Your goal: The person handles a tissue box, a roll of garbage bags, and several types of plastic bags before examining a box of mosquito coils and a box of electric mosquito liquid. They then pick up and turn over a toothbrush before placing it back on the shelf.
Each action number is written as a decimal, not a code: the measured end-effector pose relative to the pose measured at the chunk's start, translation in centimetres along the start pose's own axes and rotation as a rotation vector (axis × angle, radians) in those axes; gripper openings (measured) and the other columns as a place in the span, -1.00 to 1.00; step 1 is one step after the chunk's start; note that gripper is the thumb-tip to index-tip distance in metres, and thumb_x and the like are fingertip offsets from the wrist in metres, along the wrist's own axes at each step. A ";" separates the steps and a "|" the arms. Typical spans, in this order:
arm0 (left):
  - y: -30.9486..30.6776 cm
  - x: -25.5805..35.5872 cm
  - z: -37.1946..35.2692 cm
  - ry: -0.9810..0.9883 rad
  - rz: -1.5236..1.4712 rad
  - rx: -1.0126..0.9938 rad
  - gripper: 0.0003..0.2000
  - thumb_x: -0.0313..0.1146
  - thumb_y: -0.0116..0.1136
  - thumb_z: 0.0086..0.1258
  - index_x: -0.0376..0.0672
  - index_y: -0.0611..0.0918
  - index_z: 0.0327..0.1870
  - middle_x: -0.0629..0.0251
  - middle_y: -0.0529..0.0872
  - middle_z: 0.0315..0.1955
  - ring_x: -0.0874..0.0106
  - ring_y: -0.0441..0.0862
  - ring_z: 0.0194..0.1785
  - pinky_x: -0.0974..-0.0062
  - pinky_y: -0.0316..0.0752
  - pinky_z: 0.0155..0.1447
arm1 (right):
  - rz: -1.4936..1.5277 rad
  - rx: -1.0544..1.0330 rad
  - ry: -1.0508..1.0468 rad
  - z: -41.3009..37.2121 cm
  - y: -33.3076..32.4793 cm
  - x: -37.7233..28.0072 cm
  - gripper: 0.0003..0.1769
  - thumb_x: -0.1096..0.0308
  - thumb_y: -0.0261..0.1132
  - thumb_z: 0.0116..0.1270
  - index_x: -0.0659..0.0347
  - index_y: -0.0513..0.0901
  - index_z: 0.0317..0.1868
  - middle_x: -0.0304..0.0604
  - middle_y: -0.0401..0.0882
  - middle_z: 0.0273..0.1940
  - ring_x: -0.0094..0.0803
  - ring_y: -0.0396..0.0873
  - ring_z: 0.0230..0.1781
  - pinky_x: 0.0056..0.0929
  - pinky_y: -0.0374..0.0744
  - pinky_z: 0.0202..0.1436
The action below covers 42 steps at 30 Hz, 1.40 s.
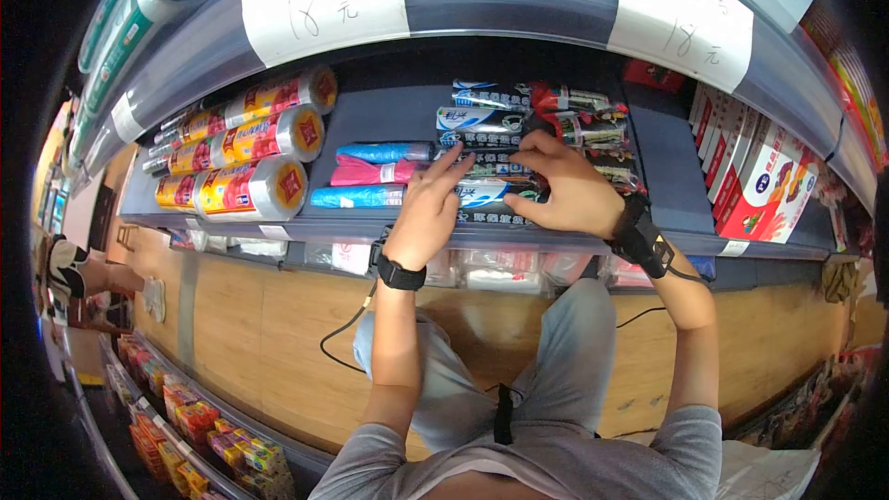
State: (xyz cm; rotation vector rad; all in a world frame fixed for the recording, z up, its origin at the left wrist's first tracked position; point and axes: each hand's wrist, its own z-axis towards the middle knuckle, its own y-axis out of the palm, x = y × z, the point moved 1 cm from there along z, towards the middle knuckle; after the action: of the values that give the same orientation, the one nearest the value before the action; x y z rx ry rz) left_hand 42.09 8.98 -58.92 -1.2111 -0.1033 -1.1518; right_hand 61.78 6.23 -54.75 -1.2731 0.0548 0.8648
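Several black-wrapped rolls with blue and white labels [482, 122] lie stacked in rows on the dark shelf [380, 111]. My left hand [431, 199] rests at their left end, fingers spread and reaching over the rolls. On the right, my right hand [567, 187] curves over the same rolls, thumb and fingers apart, touching a front roll [486, 193]. Blue and pink rolls [370, 172] lie just left of my left hand. Red and black packets [583, 130] sit behind and right of my right hand.
Large yellow and red rolls [245, 187] fill the shelf's left part. Red and white boxes [764, 181] stand at the right. An upper shelf edge [509, 9] with price papers overhangs. A person's leg [116, 278] shows far left.
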 end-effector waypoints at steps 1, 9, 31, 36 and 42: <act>0.0 0.3 0.0 0.000 0.000 0.000 -0.58 -0.55 -0.15 0.05 -0.18 0.42 0.03 0.13 0.37 0.06 0.13 0.25 0.13 0.28 0.09 0.21 | 0.000 0.000 0.000 0.0 0.1 0.1 -0.54 0.11 0.26 -0.04 0.36 0.50 -0.28 0.02 0.38 -0.23 -0.12 0.43 -0.22 -0.33 0.43 -0.15; 0.1 1.3 0.3 0.060 0.258 0.085 -0.67 -0.51 -0.07 0.01 -0.20 0.50 -0.12 0.22 0.47 -0.05 0.15 0.31 -0.04 0.27 0.22 0.07 | -0.217 0.230 -0.055 3.2 0.0 2.1 -0.73 0.26 0.14 0.08 0.30 0.45 -0.28 -0.03 0.39 -0.30 -0.13 0.43 -0.24 -0.28 0.44 -0.21; 0.2 0.5 1.0 0.006 0.058 0.100 -0.66 -0.53 -0.20 -0.02 -0.31 0.40 -0.14 -0.12 0.34 0.02 0.01 0.25 0.09 0.26 0.11 0.19 | -0.177 -0.235 -0.074 7.8 -0.7 6.7 -0.68 0.27 0.12 0.13 0.24 0.44 -0.12 -0.03 0.40 -0.20 -0.15 0.37 -0.08 -0.33 0.34 -0.05; 0.3 0.5 1.0 0.004 0.069 0.091 -0.65 -0.53 -0.20 -0.02 -0.34 0.39 -0.13 -0.16 0.38 -0.04 0.01 0.27 0.07 0.27 0.13 0.18 | -0.480 0.100 -0.017 10.0 1.0 10.1 -0.63 0.20 0.15 0.07 0.25 0.47 -0.15 0.02 0.44 -0.19 -0.11 0.41 -0.12 -0.33 0.39 -0.09; 0.6 0.2 0.9 0.026 0.057 0.141 -0.68 -0.51 -0.14 -0.02 -0.31 0.40 -0.17 -0.16 0.38 -0.06 -0.01 0.27 0.06 0.21 0.15 0.16 | -0.335 -0.212 0.110 12.3 1.5 10.2 -0.56 0.21 0.18 -0.04 0.28 0.48 -0.14 0.05 0.45 -0.14 -0.15 0.42 -0.13 -0.36 0.39 -0.07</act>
State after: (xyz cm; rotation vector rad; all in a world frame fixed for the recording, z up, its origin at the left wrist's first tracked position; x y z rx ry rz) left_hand 43.06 9.49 -58.80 -1.0677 -0.1278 -1.0916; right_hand 62.83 22.08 -56.80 -1.4765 -0.1626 0.5208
